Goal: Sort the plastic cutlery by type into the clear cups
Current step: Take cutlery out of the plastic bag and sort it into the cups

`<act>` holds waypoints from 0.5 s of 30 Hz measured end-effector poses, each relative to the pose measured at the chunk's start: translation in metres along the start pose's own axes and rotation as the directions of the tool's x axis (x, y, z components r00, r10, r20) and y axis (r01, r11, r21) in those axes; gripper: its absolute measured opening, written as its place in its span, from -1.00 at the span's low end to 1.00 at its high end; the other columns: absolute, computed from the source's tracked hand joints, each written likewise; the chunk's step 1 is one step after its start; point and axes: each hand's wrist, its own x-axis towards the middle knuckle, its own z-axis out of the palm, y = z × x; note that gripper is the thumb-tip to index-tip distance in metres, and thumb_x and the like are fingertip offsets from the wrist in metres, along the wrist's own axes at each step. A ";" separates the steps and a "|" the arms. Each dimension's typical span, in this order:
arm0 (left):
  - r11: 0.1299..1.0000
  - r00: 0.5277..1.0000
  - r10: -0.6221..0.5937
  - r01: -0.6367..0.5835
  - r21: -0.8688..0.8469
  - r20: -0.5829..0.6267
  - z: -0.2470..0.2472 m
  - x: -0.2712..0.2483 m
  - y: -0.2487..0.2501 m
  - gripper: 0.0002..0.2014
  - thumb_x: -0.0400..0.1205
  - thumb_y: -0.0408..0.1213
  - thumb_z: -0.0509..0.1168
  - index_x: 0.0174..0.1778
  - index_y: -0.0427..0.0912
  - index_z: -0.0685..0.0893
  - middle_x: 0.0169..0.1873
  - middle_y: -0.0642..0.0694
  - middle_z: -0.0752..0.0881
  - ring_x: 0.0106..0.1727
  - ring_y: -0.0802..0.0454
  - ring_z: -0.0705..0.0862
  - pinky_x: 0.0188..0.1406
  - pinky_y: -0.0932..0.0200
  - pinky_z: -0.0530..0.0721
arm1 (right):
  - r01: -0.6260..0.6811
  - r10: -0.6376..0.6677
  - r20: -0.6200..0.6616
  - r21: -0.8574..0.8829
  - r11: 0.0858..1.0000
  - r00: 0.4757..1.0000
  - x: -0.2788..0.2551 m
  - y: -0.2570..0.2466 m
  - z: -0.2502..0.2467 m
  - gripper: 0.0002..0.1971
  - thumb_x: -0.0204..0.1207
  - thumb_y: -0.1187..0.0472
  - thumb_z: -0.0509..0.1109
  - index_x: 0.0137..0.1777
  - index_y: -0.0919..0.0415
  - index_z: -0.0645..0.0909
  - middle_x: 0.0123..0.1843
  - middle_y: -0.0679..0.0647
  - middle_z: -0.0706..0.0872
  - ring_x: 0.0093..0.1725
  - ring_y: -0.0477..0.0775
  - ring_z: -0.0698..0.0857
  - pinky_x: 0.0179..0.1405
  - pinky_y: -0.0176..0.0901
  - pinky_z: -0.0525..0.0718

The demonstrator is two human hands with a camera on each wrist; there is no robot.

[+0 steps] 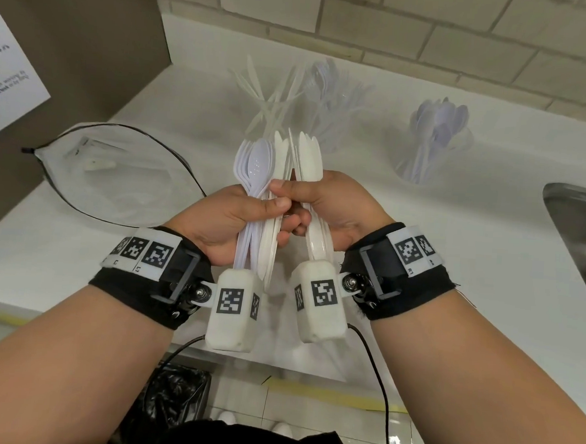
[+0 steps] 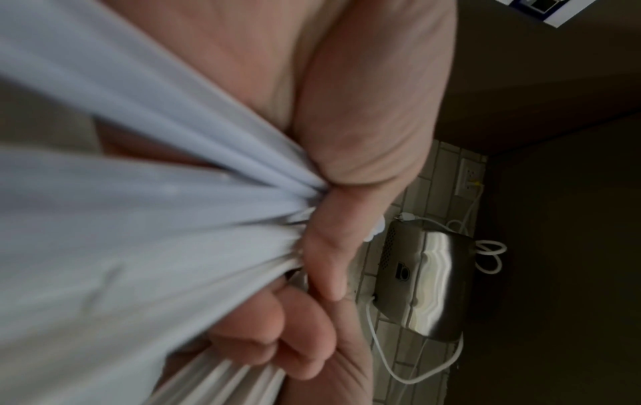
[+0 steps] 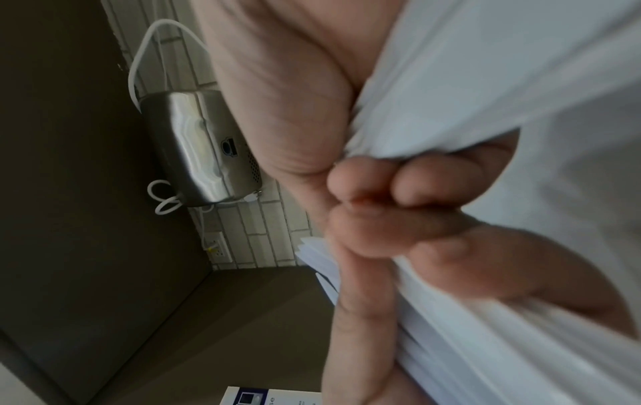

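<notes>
Above the white counter [image 1: 419,264] I hold two upright bundles of white plastic cutlery side by side. My left hand [image 1: 223,217] grips a bundle of spoons [image 1: 257,161] with flatter pieces beside them. My right hand [image 1: 337,207] grips a bundle of flat pieces [image 1: 309,161], its thumb pressing toward the left bundle. Behind them stand clear cups: one with knives [image 1: 264,113], one with forks [image 1: 326,97], one with spoons [image 1: 437,134] to the right. Both wrist views are blurred, showing curled fingers [image 2: 326,260] on handles [image 2: 138,219], and fingers [image 3: 381,219] on handles [image 3: 485,82].
A clear plastic bag [image 1: 116,173] with a black-edged mouth lies open on the counter at the left. A steel sink [image 1: 579,232] cuts into the counter at the right. A tiled wall [image 1: 433,34] stands behind the cups. A steel wall-mounted box [image 2: 426,282] hangs above.
</notes>
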 end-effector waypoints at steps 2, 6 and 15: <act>1.000 1.000 0.014 -0.014 -0.010 -0.003 0.001 -0.002 0.000 -0.71 0.44 -0.38 0.49 0.06 -0.34 0.69 -0.18 -0.29 0.74 -0.25 0.01 0.75 -0.30 0.18 0.75 | 0.017 -0.017 -0.016 -0.021 1.000 1.000 0.000 0.000 -0.001 -0.88 0.48 0.30 0.49 -0.08 0.34 0.63 -0.63 0.05 0.54 -0.60 -0.01 0.47 -0.46 -0.15 0.49; 0.999 0.999 0.009 -0.007 0.053 -0.031 0.003 -0.003 0.000 -0.84 0.55 -0.47 0.32 0.03 -0.31 0.69 -0.20 -0.26 0.76 -0.27 0.03 0.76 -0.29 0.19 0.76 | 0.049 -0.050 -0.041 -0.041 0.998 0.998 0.001 0.003 -0.001 -0.80 0.46 0.29 0.51 0.01 0.39 0.65 -0.62 0.07 0.52 -0.62 -0.02 0.46 -0.43 -0.12 0.51; 0.999 0.999 0.002 -0.004 0.047 0.052 0.003 -0.006 0.001 -0.78 0.37 -0.35 0.53 -0.08 -0.29 0.77 -0.21 -0.23 0.75 -0.26 0.00 0.76 -0.26 0.18 0.74 | -0.010 0.010 0.015 -0.019 1.000 1.000 -0.002 0.000 0.006 -0.93 0.50 0.41 0.41 -0.06 0.42 0.63 -0.59 0.16 0.40 -0.65 0.04 0.41 -0.58 -0.19 0.58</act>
